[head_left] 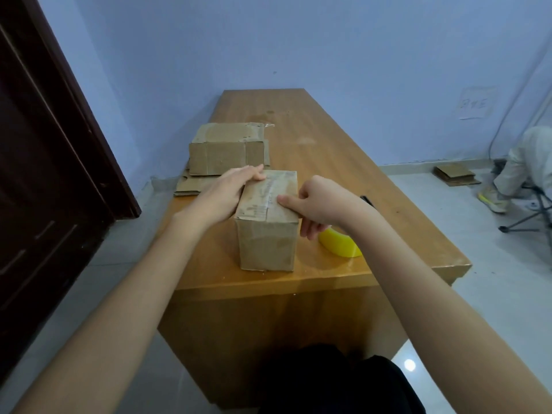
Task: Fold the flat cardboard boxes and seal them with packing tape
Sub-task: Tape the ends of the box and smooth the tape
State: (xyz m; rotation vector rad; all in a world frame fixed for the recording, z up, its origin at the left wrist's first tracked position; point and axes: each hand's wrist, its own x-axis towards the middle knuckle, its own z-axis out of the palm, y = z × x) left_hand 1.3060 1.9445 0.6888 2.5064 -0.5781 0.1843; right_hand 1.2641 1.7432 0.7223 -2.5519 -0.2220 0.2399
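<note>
A folded cardboard box [267, 237] stands near the front edge of the wooden table [337, 162], with a strip of clear tape along its top seam. My left hand [222, 194] lies against the box's left side, its fingers reaching onto the far top corner. My right hand [316, 204] grips the box's right top edge, thumb pressed on the top, fingers curled down the side. A yellow roll of packing tape [340, 245] lies on the table just right of the box, partly hidden by my right wrist.
Another assembled box [228, 149] sits at the table's left, on top of flat cardboard pieces [191, 185]. A dark pen-like thing [366, 200] lies behind my right hand. A dark door [44, 162] is at left. On the floor at right are flat cardboard [455, 174] and a person's leg [513, 171].
</note>
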